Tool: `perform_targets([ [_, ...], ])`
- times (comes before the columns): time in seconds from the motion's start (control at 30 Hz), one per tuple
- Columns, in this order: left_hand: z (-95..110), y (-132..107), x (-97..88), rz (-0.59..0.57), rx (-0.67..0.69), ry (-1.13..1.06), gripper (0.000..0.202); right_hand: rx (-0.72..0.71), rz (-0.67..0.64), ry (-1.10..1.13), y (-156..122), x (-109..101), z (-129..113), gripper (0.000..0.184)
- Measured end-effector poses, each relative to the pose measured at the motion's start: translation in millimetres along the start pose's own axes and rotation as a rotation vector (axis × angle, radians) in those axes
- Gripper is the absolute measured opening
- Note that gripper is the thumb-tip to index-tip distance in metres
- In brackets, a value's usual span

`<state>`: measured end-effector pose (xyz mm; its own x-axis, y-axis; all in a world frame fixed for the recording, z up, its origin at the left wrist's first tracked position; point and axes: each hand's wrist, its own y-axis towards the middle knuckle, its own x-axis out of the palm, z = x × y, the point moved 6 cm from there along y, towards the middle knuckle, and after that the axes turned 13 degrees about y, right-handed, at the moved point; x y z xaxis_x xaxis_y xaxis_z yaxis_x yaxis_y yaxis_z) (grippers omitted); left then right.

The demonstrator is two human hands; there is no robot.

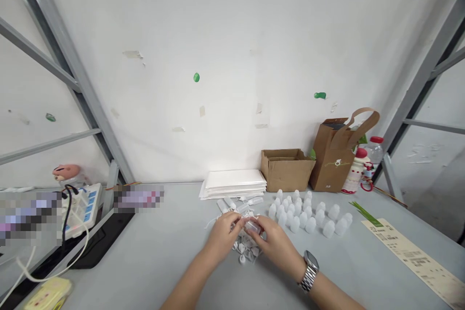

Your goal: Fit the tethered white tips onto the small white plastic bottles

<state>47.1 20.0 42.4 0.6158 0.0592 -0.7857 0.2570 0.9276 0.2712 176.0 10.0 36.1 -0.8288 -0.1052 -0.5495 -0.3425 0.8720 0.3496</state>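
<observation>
My left hand (pixel 225 231) and my right hand (pixel 275 242) meet over the grey table (pixel 163 261), both closed on a small clear plastic bottle (pixel 252 225) held between them. A metal watch sits on my right wrist. Beneath the hands lies a heap of small white caps (pixel 246 251). To the right stands a group of several small white bottles (pixel 308 213), upright. A few clear bottles (pixel 232 203) lie on their sides just beyond my hands.
A stack of flat white sheets (pixel 234 183) lies at the wall, beside an open cardboard box (pixel 286 168) and a brown paper bag (pixel 336 155). A drink bottle (pixel 374 152) stands at the right. A printed paper strip (pixel 414 256), power strip (pixel 82 208) and cables lie at the sides.
</observation>
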Motion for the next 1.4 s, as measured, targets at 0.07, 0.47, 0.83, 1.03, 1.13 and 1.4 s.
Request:
perform_targets([
  [0.07, 1, 0, 3.0, -0.001, -0.012, 0.016, 0.038, -0.002, -0.022, -0.037, -1, 3, -2, 0.019],
  [0.47, -6, -2, -0.7, 0.173, -0.073, 0.321, 0.04, -0.031, -0.071, -0.201, -2, 7, -1, 0.021],
  [0.83, -40, -2, -27.6, 0.329, -0.36, 0.397, 0.033, -0.047, -0.072, -0.127, -4, 2, -12, 0.018],
  [1.03, -39, 5, -28.7, 0.295, -0.18, 0.363, 0.034, -0.028, 0.086, 0.112, 1, -18, -6, 0.019],
  [1.13, -31, 7, -14.1, 0.193, -0.064, 0.372, 0.032, 0.029, 0.174, 0.186, 6, -29, 7, 0.026],
  [1.4, -52, 9, -16.7, 0.239, -0.186, 0.489, 0.03, 0.109, 0.359, 0.338, 12, -59, 22, 0.03],
])
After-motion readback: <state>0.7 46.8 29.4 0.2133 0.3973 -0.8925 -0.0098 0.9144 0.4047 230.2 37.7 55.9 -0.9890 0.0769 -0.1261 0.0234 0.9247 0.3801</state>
